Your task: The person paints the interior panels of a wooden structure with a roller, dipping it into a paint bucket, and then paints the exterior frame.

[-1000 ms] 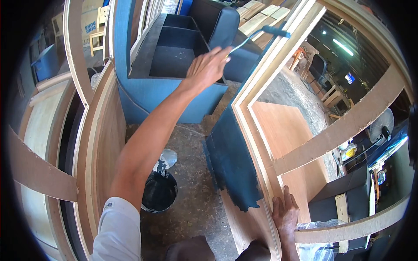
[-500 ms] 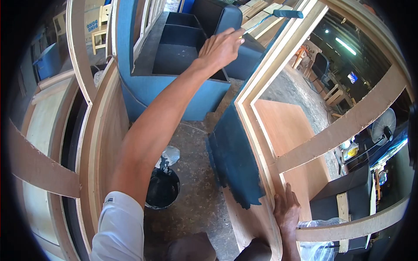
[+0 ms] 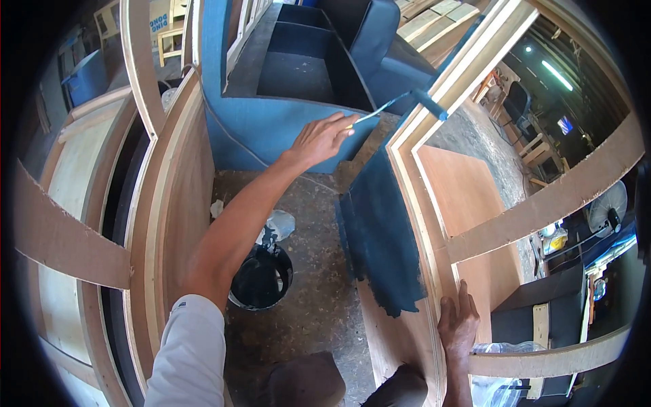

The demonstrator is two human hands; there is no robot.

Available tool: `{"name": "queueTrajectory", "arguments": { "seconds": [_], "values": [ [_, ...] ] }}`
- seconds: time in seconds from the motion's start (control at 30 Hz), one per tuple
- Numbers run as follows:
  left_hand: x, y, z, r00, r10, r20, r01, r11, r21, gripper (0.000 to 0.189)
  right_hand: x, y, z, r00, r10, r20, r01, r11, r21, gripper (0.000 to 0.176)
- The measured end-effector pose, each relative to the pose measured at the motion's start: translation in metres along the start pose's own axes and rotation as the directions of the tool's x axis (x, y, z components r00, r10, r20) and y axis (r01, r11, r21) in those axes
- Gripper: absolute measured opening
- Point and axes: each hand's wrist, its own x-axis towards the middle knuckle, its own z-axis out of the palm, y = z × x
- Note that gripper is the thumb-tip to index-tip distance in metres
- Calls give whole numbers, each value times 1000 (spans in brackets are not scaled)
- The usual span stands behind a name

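My left hand [image 3: 322, 140] is closed round the handle of a small paint roller. The blue-coated roller [image 3: 429, 106] lies against the upper part of a pale wooden frame [image 3: 415, 169]. Dark blue paint covers part of the plywood panel [image 3: 383, 230] below it; the panel's lower end is bare wood with a ragged paint edge. My right hand [image 3: 458, 324] grips the frame's edge lower down, one finger stretched upward along it. A bucket [image 3: 261, 277] of dark paint stands on the floor between the panels, with a crumpled plastic bag [image 3: 279, 224] beside it.
Unpainted curved wooden framework [image 3: 74, 230] stands close on the left. Ahead is a blue-painted cabinet [image 3: 285, 129] with dark compartments, near a dark upholstered seat [image 3: 380, 41]. A cable [image 3: 227, 139] hangs over the cabinet. To the right are a curved brace [image 3: 542, 197] and a fan [image 3: 605, 210].
My left hand has come down and slightly left, bringing the roller from the top of the frame to lower on it. My right hand keeps its hold; the view has shifted a little.
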Motion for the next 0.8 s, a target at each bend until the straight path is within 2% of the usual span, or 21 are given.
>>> {"name": "queueTrajectory", "arguments": {
  "seconds": [0.3,0.43,0.5,0.67,0.77,0.8],
  "values": [
    [-48,-38,11,991,-43,128,39,999,34,35,0,1,4,996,-81,-30,81,997,15,50],
    [-50,-49,5,973,-104,208,101,995,27,36,1,1,3,997,-78,0,78,997,0,50],
    [-43,-53,3,971,-100,219,94,995,39,37,0,5,6,991,-132,-35,132,991,-25,50],
    [-61,-67,11,945,-110,308,104,994,37,38,0,0,7,997,-71,2,71,997,-23,50],
    [-81,-71,5,948,-111,298,112,994,13,36,0,-1,6,992,-120,-48,118,992,-38,49],
    [-89,-72,5,956,-131,261,137,991,-5,35,-2,-5,4,996,-88,-8,88,996,-30,49]
  ]
}}
